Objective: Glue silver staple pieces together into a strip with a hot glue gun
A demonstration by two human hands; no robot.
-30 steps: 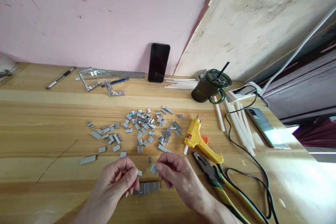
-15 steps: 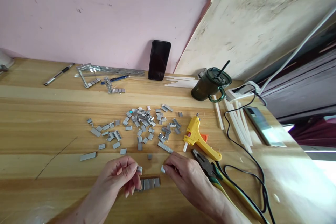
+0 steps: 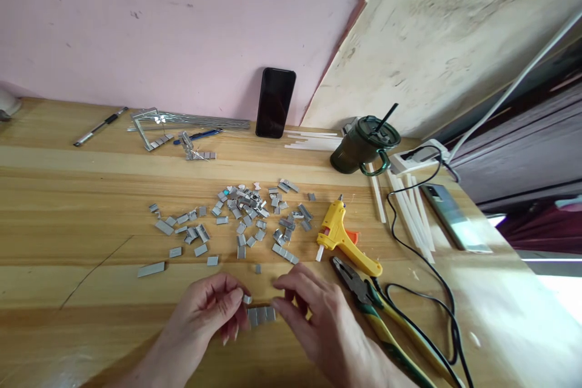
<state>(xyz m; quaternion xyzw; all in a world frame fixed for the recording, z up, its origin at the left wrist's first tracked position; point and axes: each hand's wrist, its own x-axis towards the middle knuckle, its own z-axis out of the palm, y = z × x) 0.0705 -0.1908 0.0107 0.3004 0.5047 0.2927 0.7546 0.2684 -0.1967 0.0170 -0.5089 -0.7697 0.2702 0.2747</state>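
My left hand (image 3: 213,309) pinches a small grey metal block (image 3: 247,299) between thumb and fingertips. My right hand (image 3: 313,306) is just right of it, thumb and index finger apart with nothing visible between them. Below and between the hands lies a joined strip of grey metal segments (image 3: 262,315); its left end is hidden behind my left fingers. A single small grey block (image 3: 258,268) rests on the wooden table a little beyond my hands. Farther off is a loose heap of similar grey metal pieces (image 3: 245,201), with more scattered around it.
Right of the pieces lie a yellow glue gun (image 3: 337,230), pliers (image 3: 359,285) and a black cable (image 3: 409,254). A green mug with a straw (image 3: 364,145), white sticks (image 3: 409,212) and a phone (image 3: 454,218) are beyond. Another phone (image 3: 276,103) leans against the wall.
The small whitish piece that was in my right fingertips no longer shows, and those fingers have spread. My left hand has shifted slightly right and down with its block.
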